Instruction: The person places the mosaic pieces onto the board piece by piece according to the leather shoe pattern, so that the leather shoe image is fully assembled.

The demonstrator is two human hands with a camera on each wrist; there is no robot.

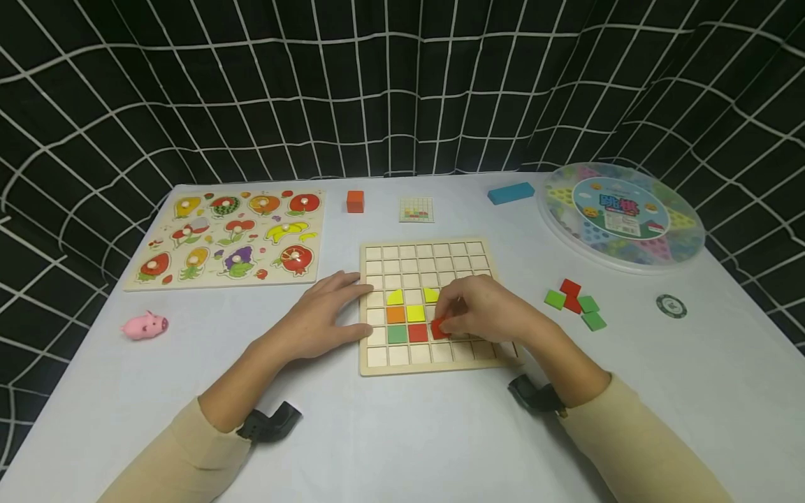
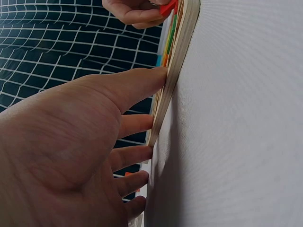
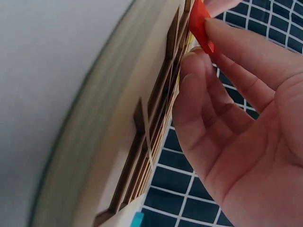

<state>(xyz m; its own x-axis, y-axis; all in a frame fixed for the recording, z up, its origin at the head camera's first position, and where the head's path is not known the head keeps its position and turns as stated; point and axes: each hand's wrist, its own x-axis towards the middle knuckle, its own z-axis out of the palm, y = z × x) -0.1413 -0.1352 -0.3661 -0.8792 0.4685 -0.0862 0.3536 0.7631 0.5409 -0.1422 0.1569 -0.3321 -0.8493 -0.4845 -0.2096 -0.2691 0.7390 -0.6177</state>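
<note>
A wooden grid board [image 1: 428,370] lies in front of me. My left hand [image 1: 323,314] rests at its left edge, thumb and fingertips against the rim with the fingers extended. Between thumb and fingers my right hand [image 1: 487,307] pinches a red square tile [image 3: 201,28], held tilted over the grid, just right of a red tile [image 1: 418,332] in its cell. Left of that sits a green tile [image 1: 397,334]. Above them lie an orange tile [image 1: 396,315] and a yellow square tile [image 1: 415,313], then two yellow rounded tiles [image 1: 395,298], one partly close to my right fingers.
Loose red and green tiles [image 1: 591,321] lie right of the board, near a poker chip [image 1: 671,306]. Farther back are a round game box [image 1: 629,258], a blue block [image 1: 511,193], a small pattern card [image 1: 416,209] and an orange cube [image 1: 355,202]. Leftward: a fruit puzzle [image 1: 214,276] and toy pig [image 1: 144,326].
</note>
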